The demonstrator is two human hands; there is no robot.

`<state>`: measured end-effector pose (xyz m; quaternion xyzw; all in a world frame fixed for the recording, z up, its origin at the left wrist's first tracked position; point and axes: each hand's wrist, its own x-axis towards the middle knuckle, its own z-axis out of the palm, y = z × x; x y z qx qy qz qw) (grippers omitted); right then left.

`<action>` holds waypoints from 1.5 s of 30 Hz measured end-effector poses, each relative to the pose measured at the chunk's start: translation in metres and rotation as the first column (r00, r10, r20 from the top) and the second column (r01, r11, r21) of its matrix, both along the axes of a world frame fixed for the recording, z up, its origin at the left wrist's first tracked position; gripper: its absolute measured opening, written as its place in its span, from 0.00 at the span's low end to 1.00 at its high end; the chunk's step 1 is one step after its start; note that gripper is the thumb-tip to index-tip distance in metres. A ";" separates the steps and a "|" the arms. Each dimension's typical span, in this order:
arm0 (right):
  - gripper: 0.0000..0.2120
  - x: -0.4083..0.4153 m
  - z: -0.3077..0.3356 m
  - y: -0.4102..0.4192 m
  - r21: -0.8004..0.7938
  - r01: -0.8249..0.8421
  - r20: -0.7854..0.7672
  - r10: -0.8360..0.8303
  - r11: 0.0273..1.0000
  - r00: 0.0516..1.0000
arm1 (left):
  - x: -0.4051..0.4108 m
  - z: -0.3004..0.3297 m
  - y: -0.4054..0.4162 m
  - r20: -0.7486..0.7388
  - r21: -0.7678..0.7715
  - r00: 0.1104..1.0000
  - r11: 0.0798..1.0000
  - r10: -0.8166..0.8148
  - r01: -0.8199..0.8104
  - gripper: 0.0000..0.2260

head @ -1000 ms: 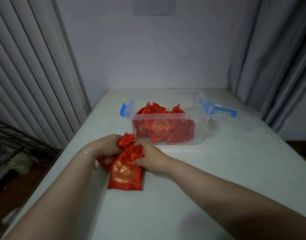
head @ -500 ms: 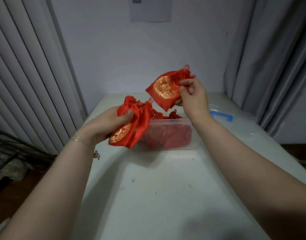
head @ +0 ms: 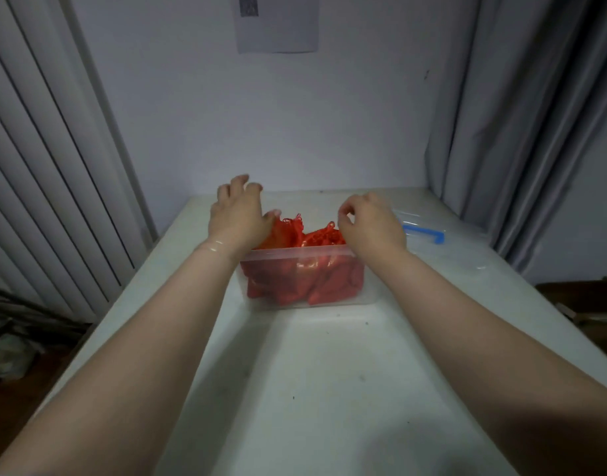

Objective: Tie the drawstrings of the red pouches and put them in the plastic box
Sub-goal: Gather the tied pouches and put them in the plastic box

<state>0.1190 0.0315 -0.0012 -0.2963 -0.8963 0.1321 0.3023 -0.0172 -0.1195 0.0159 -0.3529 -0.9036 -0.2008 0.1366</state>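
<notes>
- The white tabletop (head: pixel 316 389) runs from the bottom of the view up to a pale wall, with grey curtains (head: pixel 535 132) on the right and a ribbed panel (head: pixel 37 166) on the left.
- Both bare forearms reach out across the tabletop from the lower corners toward the far middle.
- The plastic box (head: pixel 305 300), clear-walled and uncovered, stands on the far middle of the tabletop.
- The red pouches (head: pixel 302 280) fill the plastic box in a heap; their gathered, frilly tops rise a little above its rim.
- A clear lid (head: pixel 443 242) with a blue clip lies flat on the tabletop just to the right of the plastic box.
- A sheet of paper (head: pixel 278 22) is fixed to the wall above.
- The left hand (head: pixel 238 218) is over the box's left end, its fingers spread and lightly bent, gripping nothing; the thumb lies against the top of a pouch.
- The right hand (head: pixel 370 225) hovers over the box's right end, its fingers loosely curled downward with nothing seen between them, just beside the pouch tops.
- A thin clear band circles the left wrist.
</notes>
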 end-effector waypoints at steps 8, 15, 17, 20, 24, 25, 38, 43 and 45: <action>0.09 0.033 -0.029 0.070 -0.299 0.038 -0.620 -0.224 0.954 0.752 | 0.039 -0.016 0.001 0.024 -0.140 0.993 0.983 -0.119 0.122 0.26; 0.22 0.060 -0.089 0.143 -0.239 0.280 0.225 -0.228 0.930 0.947 | 0.034 -0.027 0.008 -0.112 -0.034 0.991 0.997 -0.075 0.072 0.25; 0.24 0.063 -0.093 0.145 -0.098 0.296 0.435 -0.227 0.950 0.871 | 0.034 -0.028 0.008 -0.117 -0.037 0.991 0.998 -0.061 0.057 0.26; 0.20 0.064 -0.095 0.146 0.008 0.312 0.463 -0.280 0.950 0.841 | 0.036 -0.027 0.008 -0.116 -0.045 0.992 0.998 -0.050 0.045 0.25; 0.15 0.063 -0.099 0.141 0.044 0.304 0.405 -0.295 0.952 0.865 | 0.038 -0.025 0.007 -0.110 -0.056 0.993 0.998 -0.043 0.037 0.24; 0.14 0.063 -0.100 0.139 0.065 0.303 0.359 -0.306 0.951 0.882 | 0.038 -0.026 0.007 -0.102 -0.058 0.994 0.998 -0.042 0.036 0.24; 0.10 0.041 -0.001 0.079 0.029 -0.034 -0.391 0.042 0.999 0.919 | 0.029 -0.021 0.000 0.123 0.609 0.981 0.792 -0.153 0.047 0.13; 0.11 0.033 0.026 0.028 0.194 -0.220 -0.088 0.240 0.956 0.967 | 0.017 -0.018 -0.015 0.297 0.861 0.947 0.463 -0.125 -0.209 0.14; 0.12 0.030 0.025 0.012 0.222 -0.281 0.018 0.284 0.934 0.959 | 0.012 -0.015 -0.021 0.495 0.741 0.860 0.576 -0.123 -0.344 0.22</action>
